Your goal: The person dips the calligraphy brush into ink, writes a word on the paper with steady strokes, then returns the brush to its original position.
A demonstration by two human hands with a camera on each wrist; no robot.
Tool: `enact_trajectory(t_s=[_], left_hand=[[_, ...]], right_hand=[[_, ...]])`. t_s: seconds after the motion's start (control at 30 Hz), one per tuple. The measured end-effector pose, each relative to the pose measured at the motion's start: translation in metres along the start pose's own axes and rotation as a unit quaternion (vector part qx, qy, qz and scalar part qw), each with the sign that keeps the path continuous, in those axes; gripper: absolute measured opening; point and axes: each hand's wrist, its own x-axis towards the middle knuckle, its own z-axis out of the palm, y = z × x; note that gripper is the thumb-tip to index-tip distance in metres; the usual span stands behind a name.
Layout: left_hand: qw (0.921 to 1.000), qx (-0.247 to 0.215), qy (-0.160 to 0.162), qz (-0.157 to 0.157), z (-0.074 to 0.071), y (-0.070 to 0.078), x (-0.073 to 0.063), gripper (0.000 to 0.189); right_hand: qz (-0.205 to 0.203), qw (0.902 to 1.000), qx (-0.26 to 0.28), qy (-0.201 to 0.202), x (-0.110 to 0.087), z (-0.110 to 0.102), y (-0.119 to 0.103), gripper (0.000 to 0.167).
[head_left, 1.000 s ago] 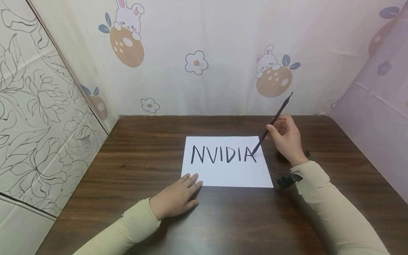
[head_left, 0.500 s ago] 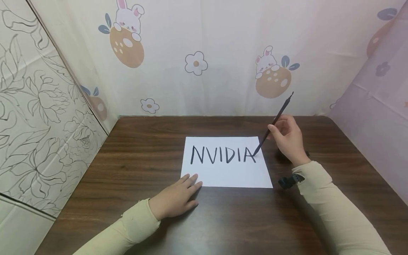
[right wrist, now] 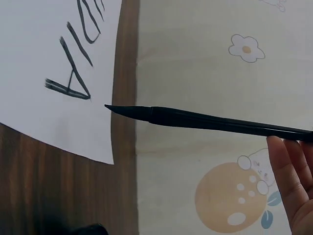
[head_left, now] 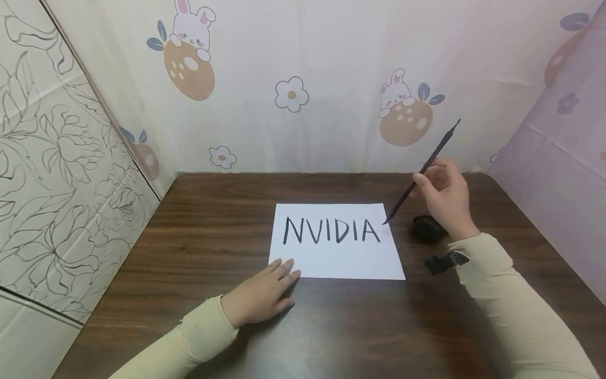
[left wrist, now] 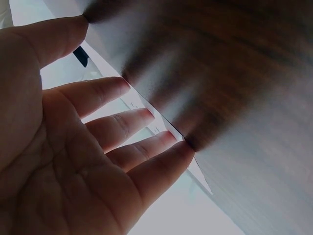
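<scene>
A white sheet of paper (head_left: 331, 260) lies on the table with "NVIDIA" in black brush strokes across its upper half. My right hand (head_left: 447, 197) pinches a dark ink brush (head_left: 416, 181) along its handle, tilted with the bristles down. In the head view the bristle tip is at the sheet's right edge; the right wrist view shows it apart from the last letter A (right wrist: 68, 85). My left hand (head_left: 260, 295) rests with spread, straight fingers on the paper's lower left corner and the table. In the left wrist view its fingertips (left wrist: 166, 139) touch down at the paper's edge.
A small black rounded object (head_left: 427, 228) sits on the brown wooden table (head_left: 203, 226), right of the paper and beside the right wrist. A printed curtain (head_left: 331, 131) hangs behind the table. A flower-patterned panel (head_left: 61, 158) stands at the left.
My right hand has lifted the brush off the letter A and moved right and away from me. The black object beside the wrist is now more visible. The left hand has stayed put.
</scene>
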Motion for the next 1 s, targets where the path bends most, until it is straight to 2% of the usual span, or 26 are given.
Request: enact_trajectory(t_s=[0.43, 0.77, 0.9, 1.0], left_hand=[[1.0, 0.001, 0.0, 0.002, 0.0, -0.001, 0.0, 0.057], [0.9999, 0.008, 0.005, 0.009, 0.0, -0.001, -0.001, 0.057], [0.9999, 0.008, 0.007, 0.01, -0.002, -0.001, -0.001, 0.058], [1.0, 0.004, 0.003, 0.008, -0.003, 0.0, -0.001, 0.058]], right_hand=[[-0.006, 0.9989, -0.025, 0.038, 0.016, -0.037, -0.007, 0.036], [0.012, 0.9951, 0.031, 0.093, 0.031, -0.063, -0.005, 0.036], [0.018, 0.995, 0.024, 0.095, 0.037, -0.073, -0.006, 0.035], [0.028, 0.9963, -0.002, 0.082, 0.04, -0.082, -0.004, 0.036]])
